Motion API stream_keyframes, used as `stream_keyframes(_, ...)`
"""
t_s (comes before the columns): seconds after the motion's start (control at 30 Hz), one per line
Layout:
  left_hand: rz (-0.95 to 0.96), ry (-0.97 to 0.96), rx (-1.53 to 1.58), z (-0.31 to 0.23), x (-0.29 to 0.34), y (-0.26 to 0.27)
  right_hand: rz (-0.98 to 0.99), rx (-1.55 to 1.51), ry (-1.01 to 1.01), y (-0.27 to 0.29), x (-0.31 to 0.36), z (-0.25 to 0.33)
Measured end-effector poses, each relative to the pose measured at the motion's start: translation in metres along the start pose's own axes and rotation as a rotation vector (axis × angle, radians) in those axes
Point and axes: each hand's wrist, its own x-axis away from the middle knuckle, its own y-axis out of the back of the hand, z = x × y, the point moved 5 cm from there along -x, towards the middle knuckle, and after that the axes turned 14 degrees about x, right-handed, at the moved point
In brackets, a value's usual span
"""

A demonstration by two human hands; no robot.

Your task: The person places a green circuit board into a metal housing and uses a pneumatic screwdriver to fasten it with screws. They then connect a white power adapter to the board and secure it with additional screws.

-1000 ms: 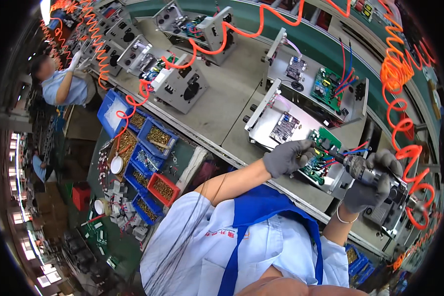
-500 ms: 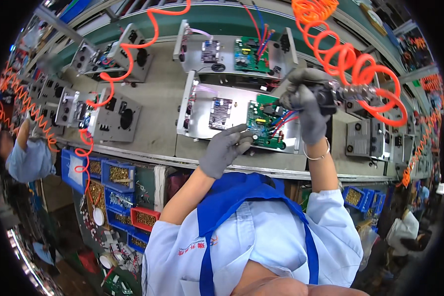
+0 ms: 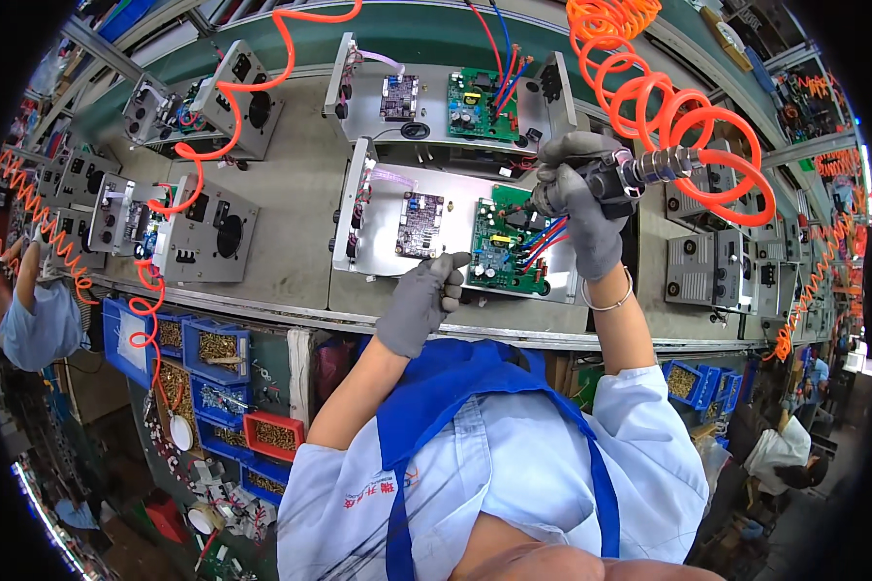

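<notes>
The gray-gloved right hand (image 3: 594,232) grips a dark cylindrical air driver (image 3: 610,184) over a green rectangular circuit board (image 3: 494,257) in an open silver metal chassis (image 3: 452,225) near the edge of the gray table (image 3: 300,213); room lies leftward. The gray-gloved left hand (image 3: 419,302) curls alongside, contents unclear.

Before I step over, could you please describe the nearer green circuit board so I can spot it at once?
On the grey workbench, find the nearer open chassis beyond the blue apron. The green circuit board lies at its right, past a smaller dark board. Unlike the similar board in the farther chassis, it has a hose-fed tool, in the right hand, at its far corner.
</notes>
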Motion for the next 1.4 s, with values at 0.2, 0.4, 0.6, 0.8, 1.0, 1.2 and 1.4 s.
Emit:
stream_keyframes(0.2, -0.065, -0.082, -0.079, -0.006, 0.002, -0.028, 0.042, 0.015, -0.062, -0.007, -0.011, -0.001)
stream_keyframes(0.4, -0.013, -0.061, -0.012, 0.001, -0.005, -0.03, 0.117, 0.033, -0.016, -0.007, -0.018, -0.011)
stream_keyframes(0.6, -0.02, -0.064, -0.012, 0.004, -0.012, -0.031, 0.11, 0.038, -0.079, -0.001, -0.015, -0.013)
stream_keyframes(0.8, -0.043, -0.049, -0.004, 0.008, -0.019, -0.033, 0.169, -0.036, 0.036, -0.004, -0.014, -0.009)
stream_keyframes(1.0, -0.011, -0.02, 0.074, 0.007, -0.026, -0.034, 0.278, -0.053, 0.0, -0.033, -0.028, -0.014)
stream_keyframes(1.2, 0.035, -0.024, 0.123, 0.008, -0.019, -0.033, 0.253, -0.073, 0.109, -0.024, -0.029, -0.015)
stream_keyframes(1.4, -0.071, -0.131, 0.016, 0.006, -0.014, -0.045, 0.223, -0.143, 0.074, 0.008, -0.009, 0.015)
